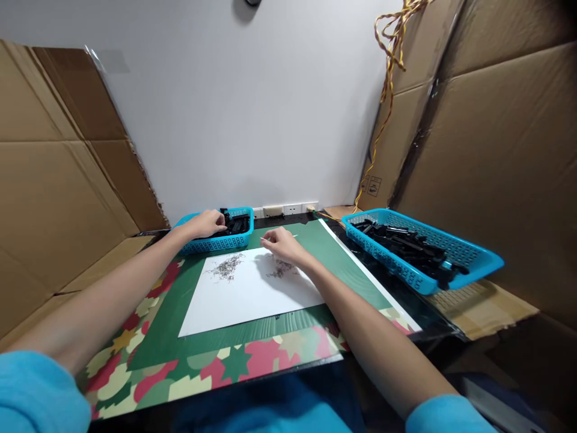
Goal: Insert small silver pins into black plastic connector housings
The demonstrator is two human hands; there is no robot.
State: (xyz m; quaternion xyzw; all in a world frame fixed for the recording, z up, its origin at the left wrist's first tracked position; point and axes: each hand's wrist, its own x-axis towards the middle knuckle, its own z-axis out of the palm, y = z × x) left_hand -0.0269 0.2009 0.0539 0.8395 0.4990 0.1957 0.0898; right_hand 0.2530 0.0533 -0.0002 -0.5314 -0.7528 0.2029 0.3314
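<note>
My left hand [208, 224] reaches over the left blue basket [220, 242], its fingers bent down among black plastic parts [237, 225]. Its fingertips are closed together, but what lies between them is too small to make out. Above the far edge of a white sheet of paper [243, 300], my right hand [283, 245] pinches a thin pale stick [262, 239], mostly covered by the fingers. Two loose piles of tiny dark pieces lie on the paper: the left pile [226, 267] in full sight, the right pile [282, 270] partly under my right hand's shadow.
A larger blue basket [478, 264] full of black parts stands at the right. The paper rests on a green mat [166, 319] with a patterned border. Cardboard walls [505, 150] flank both sides. Sockets [293, 208] and a yellow twisted cable [381, 132] are at the back.
</note>
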